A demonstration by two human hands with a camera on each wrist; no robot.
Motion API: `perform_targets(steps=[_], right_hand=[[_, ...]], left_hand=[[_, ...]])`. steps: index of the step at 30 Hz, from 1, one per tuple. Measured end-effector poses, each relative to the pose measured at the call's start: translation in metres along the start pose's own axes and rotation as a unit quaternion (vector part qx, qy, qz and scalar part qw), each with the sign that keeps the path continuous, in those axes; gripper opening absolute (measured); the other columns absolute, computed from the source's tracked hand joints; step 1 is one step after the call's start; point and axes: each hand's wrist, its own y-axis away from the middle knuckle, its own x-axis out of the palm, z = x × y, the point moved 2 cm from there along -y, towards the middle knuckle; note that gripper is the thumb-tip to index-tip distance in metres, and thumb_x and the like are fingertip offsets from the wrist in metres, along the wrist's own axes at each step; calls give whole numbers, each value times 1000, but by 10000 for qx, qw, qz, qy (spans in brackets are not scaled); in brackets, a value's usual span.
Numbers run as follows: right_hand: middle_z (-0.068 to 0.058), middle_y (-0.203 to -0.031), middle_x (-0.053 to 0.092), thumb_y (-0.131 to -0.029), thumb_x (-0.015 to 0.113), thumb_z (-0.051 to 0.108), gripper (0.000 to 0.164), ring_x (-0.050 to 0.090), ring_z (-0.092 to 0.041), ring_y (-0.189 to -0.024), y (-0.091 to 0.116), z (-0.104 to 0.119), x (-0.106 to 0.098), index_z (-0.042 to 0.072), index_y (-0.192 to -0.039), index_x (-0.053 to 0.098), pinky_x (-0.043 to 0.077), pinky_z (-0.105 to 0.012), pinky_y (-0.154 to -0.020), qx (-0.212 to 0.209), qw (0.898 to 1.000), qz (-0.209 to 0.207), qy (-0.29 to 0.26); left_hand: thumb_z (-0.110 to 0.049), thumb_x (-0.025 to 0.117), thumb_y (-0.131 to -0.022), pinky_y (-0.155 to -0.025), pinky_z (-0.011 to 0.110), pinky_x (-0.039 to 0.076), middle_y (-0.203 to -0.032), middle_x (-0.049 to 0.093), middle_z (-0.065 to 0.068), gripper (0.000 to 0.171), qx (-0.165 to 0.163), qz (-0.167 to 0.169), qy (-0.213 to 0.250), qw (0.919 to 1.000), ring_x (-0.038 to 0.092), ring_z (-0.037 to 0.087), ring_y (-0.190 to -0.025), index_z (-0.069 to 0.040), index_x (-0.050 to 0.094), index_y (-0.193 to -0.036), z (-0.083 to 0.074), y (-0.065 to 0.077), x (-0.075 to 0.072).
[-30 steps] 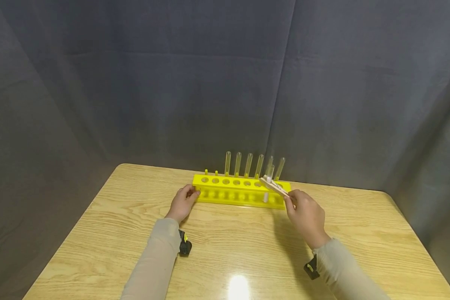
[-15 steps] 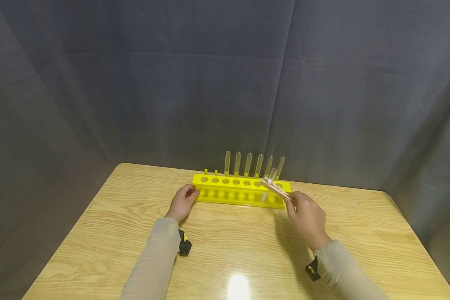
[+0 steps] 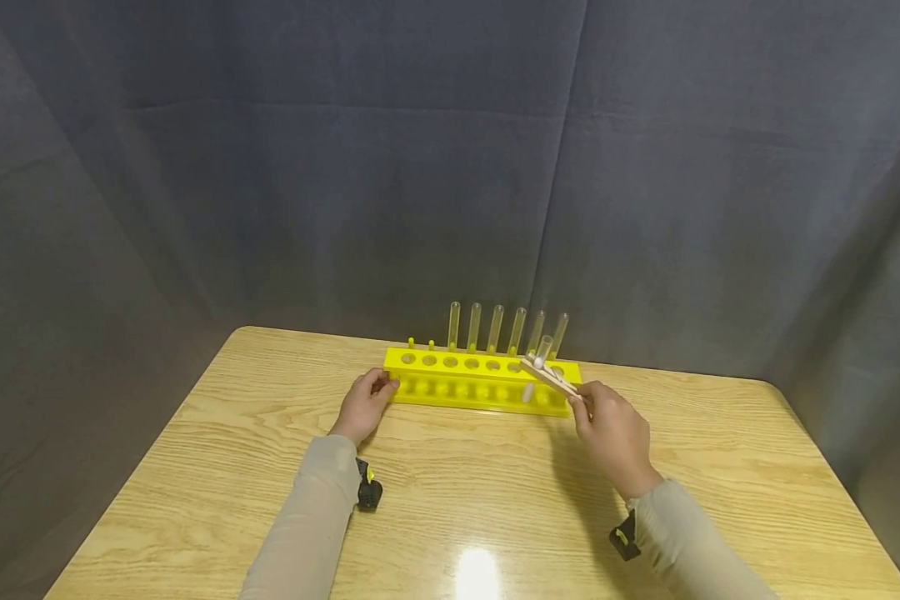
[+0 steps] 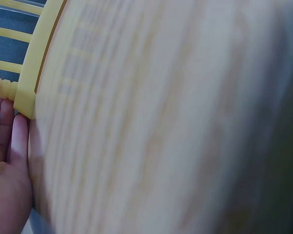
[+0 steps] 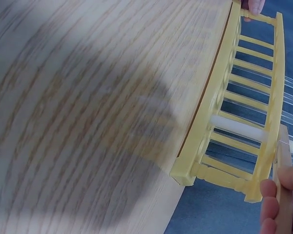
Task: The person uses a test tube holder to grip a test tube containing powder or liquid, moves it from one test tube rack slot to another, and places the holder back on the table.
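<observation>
A yellow test tube rack (image 3: 450, 360) stands near the back of the table, with several clear test tubes (image 3: 476, 327) upside down on its rear pegs. My left hand (image 3: 366, 407) grips the rack's left end, fingers around the end post (image 4: 9, 89). In my right hand (image 3: 613, 429) is a wooden test tube clamp (image 3: 549, 377), held by its handle and slanting over the rack's right part. Its jaws are closed around a test tube (image 3: 545, 346) with white contents (image 5: 238, 127). That tube passes through a top hole, slightly tilted, and its white lower part shows between the rack's two levels.
The wooden table (image 3: 450, 483) extends in front of the rack, its far edge close behind. A grey curtain (image 3: 390, 167) hangs behind the table. Two bare pegs (image 3: 431, 345) stand at the rack's left rear.
The clamped test tube has sunk a little lower in the rack and leans more to the right at its top. My left hand stays at the rack's end.
</observation>
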Motion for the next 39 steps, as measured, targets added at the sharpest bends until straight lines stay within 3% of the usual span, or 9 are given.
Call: perform_targets(steps=[20, 30, 39], right_hand=[[-14, -87, 71, -97, 70, 14, 17, 62, -24, -64, -1, 1, -1, -1, -103, 69, 45, -38, -48, 87, 9999, 104, -78], [-13, -85, 71, -96, 70, 13, 15, 63, -24, -64, 2, -1, 3, -1, -101, 69, 46, -38, -49, -70, 10000, 8, -31], [-14, -84, 71, -95, 72, 13, 15, 62, -25, -63, 1, -2, 3, -1, -100, 69, 47, -39, -49, -288, 9991, -321, -29]], left_hand=[[-28, 53, -107, -107, 52, 40, -133, 53, 20, 39, -51, 56, 30, 10000, 51, 36, -124, -1, 55, -136, 0, -2, 0], [-28, 53, -107, -105, 52, 41, -130, 54, 19, 38, -75, 44, 9, 10000, 51, 35, -121, -1, 56, -134, 1, 0, -1], [-27, 55, -107, -100, 50, 42, -122, 56, 16, 32, -42, -26, 15, 10000, 52, 33, -111, -3, 59, -127, 0, -1, 0]])
